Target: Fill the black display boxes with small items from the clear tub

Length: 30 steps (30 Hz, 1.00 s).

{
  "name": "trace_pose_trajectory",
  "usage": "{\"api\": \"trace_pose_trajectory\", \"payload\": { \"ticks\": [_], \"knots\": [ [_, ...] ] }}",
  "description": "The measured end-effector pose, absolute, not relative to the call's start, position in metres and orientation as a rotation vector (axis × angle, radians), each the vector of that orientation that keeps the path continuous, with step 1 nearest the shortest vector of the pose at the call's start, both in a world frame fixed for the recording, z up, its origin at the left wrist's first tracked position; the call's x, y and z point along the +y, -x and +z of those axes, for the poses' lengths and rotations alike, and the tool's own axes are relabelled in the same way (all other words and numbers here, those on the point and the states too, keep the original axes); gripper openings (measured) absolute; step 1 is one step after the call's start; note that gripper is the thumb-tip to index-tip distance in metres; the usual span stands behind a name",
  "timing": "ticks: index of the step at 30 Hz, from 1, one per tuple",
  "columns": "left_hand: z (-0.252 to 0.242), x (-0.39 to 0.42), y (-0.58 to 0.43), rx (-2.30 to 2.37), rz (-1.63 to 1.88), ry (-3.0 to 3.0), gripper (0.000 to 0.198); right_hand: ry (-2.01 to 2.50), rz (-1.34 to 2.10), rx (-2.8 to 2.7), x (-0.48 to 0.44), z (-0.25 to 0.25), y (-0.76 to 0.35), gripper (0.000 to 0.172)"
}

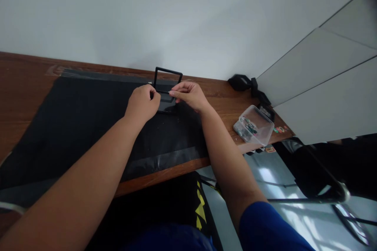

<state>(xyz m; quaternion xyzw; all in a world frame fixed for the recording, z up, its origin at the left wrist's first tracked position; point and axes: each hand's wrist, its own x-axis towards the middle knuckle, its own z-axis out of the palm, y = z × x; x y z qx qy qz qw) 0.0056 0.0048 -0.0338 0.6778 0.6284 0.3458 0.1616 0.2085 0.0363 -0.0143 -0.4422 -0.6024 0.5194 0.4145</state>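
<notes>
A small black hinged frame (168, 71) stands open on the black mat, close to the wall. Its upper half is an upright square rim with an open-looking window, while the lower half lies flat toward me. My left hand (143, 102) is closed at the left side of the frame, thumb and forefinger pinched at its edge near the fold. From the right, my right hand (190, 95) reaches over the frame's middle with thumb and forefinger pressed together. Whatever sits between those fingertips is too small to make out. Both hands partly cover the frame.
The black mat (88, 113) is taped onto a brown wooden table (218, 94) against a white wall. At right stands a clear plastic box (266, 125) with small items in it. Behind it lie dark angular objects (240, 82). Round stickers (279, 129) lie near the right edge.
</notes>
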Motion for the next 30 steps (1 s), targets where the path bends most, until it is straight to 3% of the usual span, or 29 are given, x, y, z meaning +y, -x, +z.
{"api": "trace_pose_trajectory", "payload": {
  "ticks": [4, 10, 21, 30],
  "knots": [
    [-0.044, 0.008, -0.005, 1.831, 0.89, -2.063, 0.024, 1.189, 1.259, -1.63, 0.04, -0.021, -0.209, 0.043],
    [-0.041, 0.008, -0.004, 1.92, 0.724, -2.04, 0.027, 1.325, 1.003, -1.913, 0.043, -0.026, -0.214, 0.005],
    [-0.031, 0.003, -0.002, 1.947, 0.683, -2.014, 0.028, 1.396, 0.748, -2.093, 0.039, -0.022, -0.213, 0.019],
    [-0.026, -0.002, -0.002, 1.956, 0.673, -2.009, 0.026, 1.376, 0.79, -2.036, 0.036, -0.021, -0.211, 0.03]
  ]
}}
